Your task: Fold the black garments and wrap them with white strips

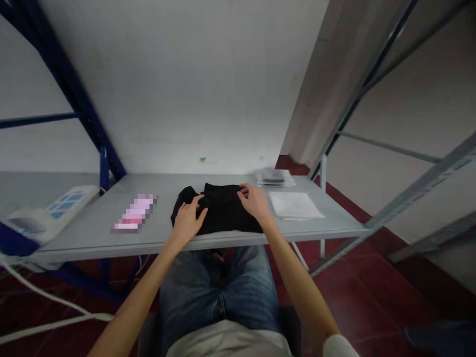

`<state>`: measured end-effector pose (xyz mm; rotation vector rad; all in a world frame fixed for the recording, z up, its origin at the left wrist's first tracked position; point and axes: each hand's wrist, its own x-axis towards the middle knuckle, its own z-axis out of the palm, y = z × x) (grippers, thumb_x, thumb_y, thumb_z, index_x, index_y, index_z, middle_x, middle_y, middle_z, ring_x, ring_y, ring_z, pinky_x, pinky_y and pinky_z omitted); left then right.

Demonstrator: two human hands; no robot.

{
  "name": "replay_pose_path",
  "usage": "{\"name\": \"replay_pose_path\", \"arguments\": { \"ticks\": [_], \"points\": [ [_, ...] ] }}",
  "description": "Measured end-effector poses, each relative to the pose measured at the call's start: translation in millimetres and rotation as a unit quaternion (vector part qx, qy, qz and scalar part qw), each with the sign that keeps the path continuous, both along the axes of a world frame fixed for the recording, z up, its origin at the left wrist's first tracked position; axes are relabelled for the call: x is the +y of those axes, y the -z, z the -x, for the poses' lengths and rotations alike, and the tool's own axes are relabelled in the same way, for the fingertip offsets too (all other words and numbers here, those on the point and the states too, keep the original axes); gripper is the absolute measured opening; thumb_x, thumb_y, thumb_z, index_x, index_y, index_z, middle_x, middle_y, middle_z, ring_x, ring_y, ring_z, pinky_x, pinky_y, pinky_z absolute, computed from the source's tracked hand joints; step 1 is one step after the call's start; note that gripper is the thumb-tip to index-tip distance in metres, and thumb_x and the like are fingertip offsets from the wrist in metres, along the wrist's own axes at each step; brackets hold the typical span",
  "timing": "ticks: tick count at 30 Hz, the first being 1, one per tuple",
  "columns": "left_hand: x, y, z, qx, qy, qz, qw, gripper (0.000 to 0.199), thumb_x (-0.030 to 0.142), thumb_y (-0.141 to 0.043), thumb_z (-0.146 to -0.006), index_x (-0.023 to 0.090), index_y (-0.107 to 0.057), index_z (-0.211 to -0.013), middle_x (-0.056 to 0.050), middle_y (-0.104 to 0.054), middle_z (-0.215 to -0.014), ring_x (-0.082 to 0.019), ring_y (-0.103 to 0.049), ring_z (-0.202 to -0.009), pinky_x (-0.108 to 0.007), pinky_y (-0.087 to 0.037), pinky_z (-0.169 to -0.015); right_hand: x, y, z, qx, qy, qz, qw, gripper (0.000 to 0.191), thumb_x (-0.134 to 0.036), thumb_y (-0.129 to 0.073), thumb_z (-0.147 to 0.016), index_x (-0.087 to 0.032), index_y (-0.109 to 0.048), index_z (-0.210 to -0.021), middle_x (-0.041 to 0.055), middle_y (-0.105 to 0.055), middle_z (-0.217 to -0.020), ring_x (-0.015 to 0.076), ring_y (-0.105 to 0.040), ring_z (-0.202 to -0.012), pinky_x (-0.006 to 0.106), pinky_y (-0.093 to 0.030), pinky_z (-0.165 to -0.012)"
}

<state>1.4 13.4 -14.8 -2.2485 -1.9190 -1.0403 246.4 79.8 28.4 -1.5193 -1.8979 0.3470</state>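
Note:
A piece of black fabric (230, 213), perhaps a folded garment, lies in front of me along the shelf's near edge. Its left end is bunched and rumpled, while the right part lies flatter. My left hand (189, 219) rests on the bunched part, thumb and fingers apart. On the upper right of the fabric is my right hand (255, 201), its fingers slightly bent and its thumb apart from them. Both hands touch the cloth, and neither visibly clasps it.
The grey shelf (163, 238) also holds a pixelated phone-like object (136, 213) and a white power strip (70, 203) at left. To the right lie white flat packets (295, 205) and a stack of clear plastic bags (274, 177). Metal frame posts flank both sides.

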Motion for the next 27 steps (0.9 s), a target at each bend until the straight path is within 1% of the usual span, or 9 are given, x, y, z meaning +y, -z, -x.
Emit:
{"name": "replay_pose_path", "arguments": {
  "ticks": [2,3,7,10,14,17,20,24,27],
  "points": [
    [0.4,-0.9,-1.7,0.035,-0.008,-0.005,0.999,0.044,0.039,-0.049,-0.102,0.02,-0.055,-0.141,-0.008,-0.075,-0.099,-0.03,-0.07,-0.103,-0.051,-0.043,-0.114,-6.9,12.1,-21.1,-0.085,0.08,0.005,0.993,0.034,-0.032,-0.065,-0.098,-0.021,-0.068,-0.13,0.0116,-0.075,-0.119,0.027,-0.071,-0.109,0.037,-0.054,-0.095],
    [0.5,-1.5,-3.3,0.052,-0.013,-0.007,0.999,0.042,0.039,-0.048,-0.102,0.02,-0.058,-0.138,-0.009,-0.075,-0.098,-0.031,-0.07,-0.102,-0.05,-0.044,-0.111,-8.9,18.4,-29.2,-0.112,0.099,0.017,0.989,0.034,-0.034,-0.065,-0.099,-0.021,-0.068,-0.13,0.0122,-0.075,-0.119,0.0276,-0.071,-0.11,0.037,-0.054,-0.095],
    [0.4,-3.5,-10.6,0.085,-0.043,-0.002,0.995,0.036,0.039,-0.049,-0.101,0.02,-0.067,-0.127,-0.012,-0.075,-0.103,-0.034,-0.067,-0.105,-0.047,-0.047,-0.101,-6.9,34.3,-39.3,-0.135,0.093,0.076,0.984,0.029,-0.036,-0.061,-0.101,-0.022,-0.071,-0.125,0.0084,-0.078,-0.112,0.0263,-0.072,-0.107,0.034,-0.054,-0.089],
    [-1.3,-5.1,-12.7,0.088,-0.061,-0.001,0.994,0.033,0.04,-0.051,-0.101,0.022,-0.069,-0.121,-0.011,-0.076,-0.104,-0.033,-0.066,-0.107,-0.047,-0.045,-0.1,-1.4,33.3,-36.2,-0.12,0.099,0.09,0.984,0.026,-0.035,-0.06,-0.101,-0.024,-0.073,-0.12,0.0065,-0.08,-0.109,0.0259,-0.073,-0.104,0.033,-0.053,-0.086],
    [-5.6,-9.7,-10.5,0.105,-0.059,-0.002,0.993,0.03,0.039,-0.049,-0.101,0.023,-0.07,-0.115,-0.009,-0.075,-0.099,-0.032,-0.065,-0.105,-0.048,-0.043,-0.1,-3.8,25.5,-40.8,-0.11,0.121,0.065,0.984,0.024,-0.033,-0.057,-0.101,-0.024,-0.073,-0.117,0.0064,-0.079,-0.107,0.0258,-0.072,-0.105,0.033,-0.052,-0.087],
    [-8.4,-13.0,-9.8,0.116,-0.054,0.002,0.992,0.028,0.039,-0.052,-0.099,0.024,-0.071,-0.112,-0.009,-0.075,-0.099,-0.032,-0.065,-0.105,-0.048,-0.043,-0.101,-14.0,19.8,-42.0,-0.121,0.142,0.033,0.982,0.025,-0.03,-0.061,-0.099,-0.022,-0.069,-0.122,0.0091,-0.075,-0.117,0.0255,-0.071,-0.105,0.033,-0.051,-0.086],
    [-9.5,-14.9,-11.1,0.11,-0.052,0.011,0.992,0.026,0.042,-0.058,-0.096,0.024,-0.072,-0.109,-0.008,-0.074,-0.1,-0.032,-0.065,-0.105,-0.048,-0.044,-0.1,-22.9,13.6,-28.0,-0.116,0.142,0.011,0.983,0.028,-0.031,-0.06,-0.1,-0.022,-0.064,-0.126,0.0106,-0.072,-0.12,0.0255,-0.071,-0.104,0.034,-0.051,-0.087],
    [-8.3,-16.5,-10.2,0.081,-0.048,0.01,0.995,0.028,0.043,-0.059,-0.096,0.023,-0.07,-0.112,-0.008,-0.075,-0.098,-0.031,-0.066,-0.103,-0.046,-0.045,-0.099,-20.8,8.4,8.0,-0.109,0.058,0.072,0.99,0.028,-0.042,-0.056,-0.103,-0.024,-0.065,-0.122,0.0082,-0.077,-0.104,0.0275,-0.071,-0.104,0.038,-0.052,-0.089],
    [-6.5,-18.8,-3.8,0.053,-0.055,0.008,0.997,0.033,0.047,-0.053,-0.099,0.022,-0.068,-0.116,-0.007,-0.076,-0.093,-0.031,-0.068,-0.1,-0.044,-0.046,-0.095,-11.8,9.5,29.8,-0.094,0.031,0.103,0.99,0.032,-0.045,-0.061,-0.101,-0.024,-0.065,-0.123,0.0096,-0.078,-0.107,0.0305,-0.071,-0.109,0.041,-0.052,-0.091]
  ]
}}
